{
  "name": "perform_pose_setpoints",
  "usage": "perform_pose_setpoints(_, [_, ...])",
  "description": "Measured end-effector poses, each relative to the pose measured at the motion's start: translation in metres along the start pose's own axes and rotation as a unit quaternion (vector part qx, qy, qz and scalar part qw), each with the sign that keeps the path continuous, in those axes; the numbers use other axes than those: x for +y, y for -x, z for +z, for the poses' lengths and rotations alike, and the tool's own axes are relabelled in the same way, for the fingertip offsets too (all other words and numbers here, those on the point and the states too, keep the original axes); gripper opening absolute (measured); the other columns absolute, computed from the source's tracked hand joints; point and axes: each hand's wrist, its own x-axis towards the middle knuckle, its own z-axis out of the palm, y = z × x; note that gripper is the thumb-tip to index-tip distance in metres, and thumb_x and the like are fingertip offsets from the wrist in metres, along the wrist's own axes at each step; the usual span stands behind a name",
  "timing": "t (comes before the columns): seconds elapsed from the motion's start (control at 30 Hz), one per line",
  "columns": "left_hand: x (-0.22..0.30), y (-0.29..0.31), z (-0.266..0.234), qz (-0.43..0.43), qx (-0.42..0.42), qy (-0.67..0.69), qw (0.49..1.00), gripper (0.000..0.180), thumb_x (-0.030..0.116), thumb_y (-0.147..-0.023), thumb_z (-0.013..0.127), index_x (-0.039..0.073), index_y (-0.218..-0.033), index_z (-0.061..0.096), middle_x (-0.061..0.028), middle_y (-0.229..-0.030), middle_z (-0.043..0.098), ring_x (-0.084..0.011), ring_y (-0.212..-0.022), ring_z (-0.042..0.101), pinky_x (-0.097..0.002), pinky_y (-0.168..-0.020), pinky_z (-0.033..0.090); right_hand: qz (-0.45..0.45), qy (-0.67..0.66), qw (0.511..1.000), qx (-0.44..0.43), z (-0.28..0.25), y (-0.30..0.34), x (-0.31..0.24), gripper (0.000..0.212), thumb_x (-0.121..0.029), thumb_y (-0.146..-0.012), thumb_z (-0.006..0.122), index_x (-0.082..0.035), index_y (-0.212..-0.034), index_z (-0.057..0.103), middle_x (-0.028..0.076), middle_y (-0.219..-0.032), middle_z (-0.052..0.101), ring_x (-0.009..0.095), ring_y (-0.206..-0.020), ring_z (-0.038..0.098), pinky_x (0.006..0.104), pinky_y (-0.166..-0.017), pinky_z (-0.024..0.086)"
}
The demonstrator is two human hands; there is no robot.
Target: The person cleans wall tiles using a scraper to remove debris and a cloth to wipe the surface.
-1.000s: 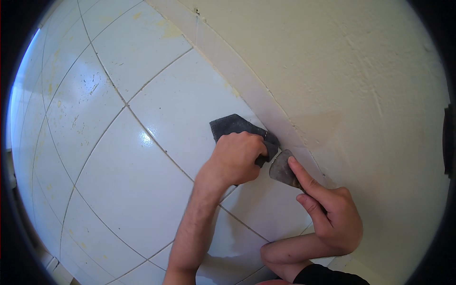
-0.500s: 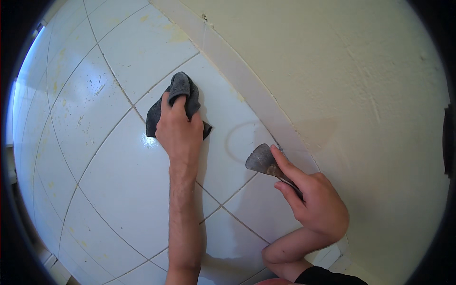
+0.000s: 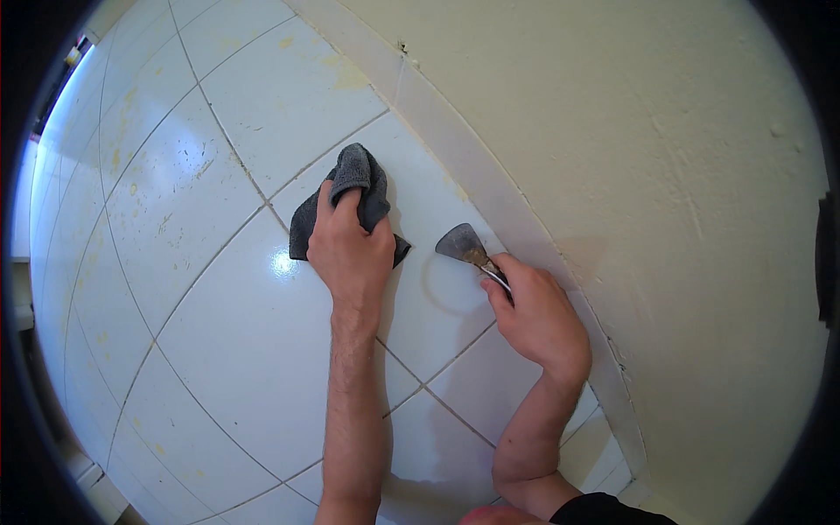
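My left hand [image 3: 352, 254] presses a dark grey cloth [image 3: 357, 171] onto the white tiled floor [image 3: 254, 350], its fingers closed over the bunched fabric. A fold of the cloth stands up over the fingertips, and one corner pokes out to the right of the hand. To the right, my right hand [image 3: 544, 317] grips a scraper [image 3: 464, 243] by its handle, most of which the fingers hide. Its flared grey blade points up and left, toward the cloth but apart from it. Whether the blade touches the tile cannot be made out.
A pale skirting strip [image 3: 455, 136] runs diagonally along the foot of a cream wall [image 3: 665, 175] on the right. Yellowish stains [image 3: 350, 74] mark tiles at the far end, and dark specks [image 3: 188, 149] lie on a tile to the left.
My right hand has moved left and up with the scraper, bringing the blade closer to the cloth. The whole view has shifted slightly; my left hand still holds the cloth on about the same tile.
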Motion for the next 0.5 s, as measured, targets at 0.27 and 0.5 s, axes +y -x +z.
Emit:
perform_pose_setpoints(0.27, [-0.001,-0.001,0.001,-0.008,-0.017,0.008,1.0,0.026,0.003,-0.083,0.069,0.0,-0.109,0.071,-0.0112,-0.122,0.066,-0.0296,-0.064,0.066,-0.0395,-0.063,0.054,-0.004,0.012,0.999,-0.029,0.005,-0.006,-0.01,0.054,-0.014,-0.103,0.052,-0.01,-0.157,0.042,0.023,-0.1,0.073,0.043,-0.092,0.069,0.0527,-0.084,0.053])
perform_pose_setpoints(0.5, [-0.001,-0.001,0.002,0.008,-0.005,0.01,1.0,0.024,0.003,-0.082,0.069,-0.002,-0.106,0.071,-0.0119,-0.115,0.067,-0.0314,-0.071,0.067,-0.0392,-0.065,0.053,0.022,-0.045,0.999,0.009,0.019,-0.018,-0.015,0.051,-0.013,-0.104,0.049,-0.004,-0.153,0.045,0.022,-0.11,0.074,0.043,-0.1,0.069,0.0525,-0.089,0.054])
